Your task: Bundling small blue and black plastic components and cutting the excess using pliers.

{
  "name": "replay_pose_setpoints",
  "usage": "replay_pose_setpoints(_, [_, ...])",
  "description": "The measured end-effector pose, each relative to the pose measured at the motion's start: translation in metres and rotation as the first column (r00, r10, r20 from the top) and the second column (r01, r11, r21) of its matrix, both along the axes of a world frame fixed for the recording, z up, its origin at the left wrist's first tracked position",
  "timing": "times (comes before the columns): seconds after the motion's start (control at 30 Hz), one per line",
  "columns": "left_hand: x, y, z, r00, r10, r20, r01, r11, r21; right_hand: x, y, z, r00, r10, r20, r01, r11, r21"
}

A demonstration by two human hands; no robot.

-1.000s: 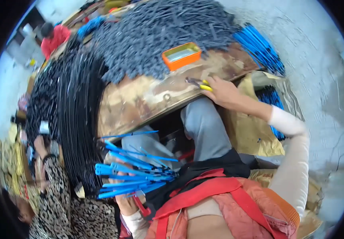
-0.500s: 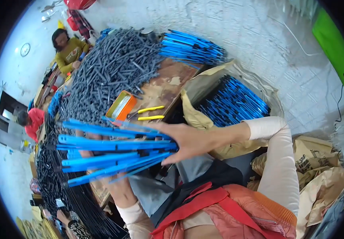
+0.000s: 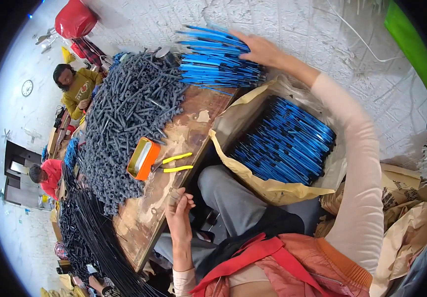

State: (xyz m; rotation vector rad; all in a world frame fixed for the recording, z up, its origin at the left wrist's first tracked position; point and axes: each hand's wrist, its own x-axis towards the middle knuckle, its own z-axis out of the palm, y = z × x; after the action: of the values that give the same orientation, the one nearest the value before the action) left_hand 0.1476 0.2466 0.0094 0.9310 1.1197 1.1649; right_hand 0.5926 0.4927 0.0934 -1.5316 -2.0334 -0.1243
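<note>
My right hand (image 3: 262, 49) reaches out to the far end of the wooden table and grips the ends of a bundle of long, thin blue strips (image 3: 208, 44) with dark ends. That bundle lies on top of a pile of similar strips (image 3: 213, 72). My left hand (image 3: 179, 210) is raised by the table's near edge, its fingers curled in and nothing seen in them. Between my body and the wall, a paper-lined container (image 3: 277, 193) is packed with more blue strips (image 3: 287, 141).
A big heap of grey rod-like pieces (image 3: 129, 109) covers much of the table (image 3: 193, 119). Beside it are an orange box (image 3: 144, 158) and yellow-handled pliers (image 3: 177, 162). Long black strands (image 3: 99, 232) lie at left. Two people (image 3: 77, 89) work farther off. Brown paper sacks (image 3: 406, 222) stand at right.
My right hand has carried the bundle of blue strips from in front of me to the far pile. My left hand has come away from the bundle and curled near the table edge.
</note>
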Motion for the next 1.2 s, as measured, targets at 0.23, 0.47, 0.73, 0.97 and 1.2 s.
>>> replay_pose_setpoints(0.23, [-0.006, -0.027, -0.008, 0.995, -0.061, -0.076, 0.054, 0.995, -0.082, 0.017, 0.028, -0.065, 0.963, -0.104, 0.248, 0.077, 0.990, 0.117])
replay_pose_setpoints(0.47, [0.029, -0.024, 0.022, 0.983, -0.176, -0.053, 0.178, 0.984, 0.028, -0.015, -0.053, 0.043, 0.972, -0.074, 0.222, 0.104, 0.986, -0.128])
replay_pose_setpoints(0.73, [0.085, -0.039, 0.005, 0.856, -0.377, -0.354, 0.472, 0.850, 0.234, -0.013, -0.210, -0.062, 0.905, 0.163, 0.393, 0.042, 0.885, -0.464])
replay_pose_setpoints(0.97, [0.152, -0.014, 0.009, 0.443, 0.124, -0.888, 0.864, 0.203, 0.460, -0.008, -0.198, -0.142, 0.976, 0.057, 0.211, 0.047, 0.889, -0.456])
replay_pose_setpoints(1.2, [0.096, -0.049, -0.021, 0.381, -0.063, -0.922, 0.862, 0.384, 0.330, -0.007, -0.200, -0.157, 0.977, 0.039, 0.208, 0.108, 0.751, -0.651])
